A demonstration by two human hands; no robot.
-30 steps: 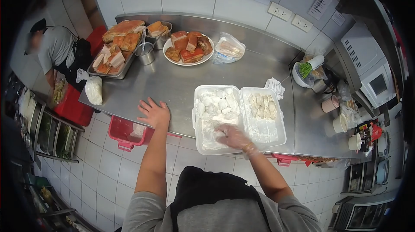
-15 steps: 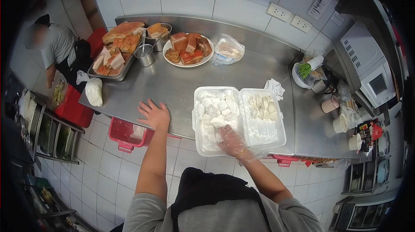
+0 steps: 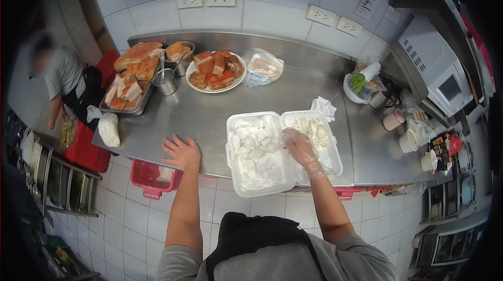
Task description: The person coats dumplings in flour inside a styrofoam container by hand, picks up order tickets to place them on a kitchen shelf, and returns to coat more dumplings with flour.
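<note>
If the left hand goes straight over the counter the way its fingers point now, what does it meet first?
Probably the near edge of the metal tray; the white bag is close beside that line. The spread fingers make the direction uncertain.

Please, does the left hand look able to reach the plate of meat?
Probably yes: the left hand rests on the counter, fingers spread, and nothing stands between it and the plate.

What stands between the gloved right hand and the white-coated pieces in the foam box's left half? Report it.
Only the inner rim of the open foam box, close by the fingertips of the right hand. Nothing else visible blocks its way to the white-coated pieces.
</note>
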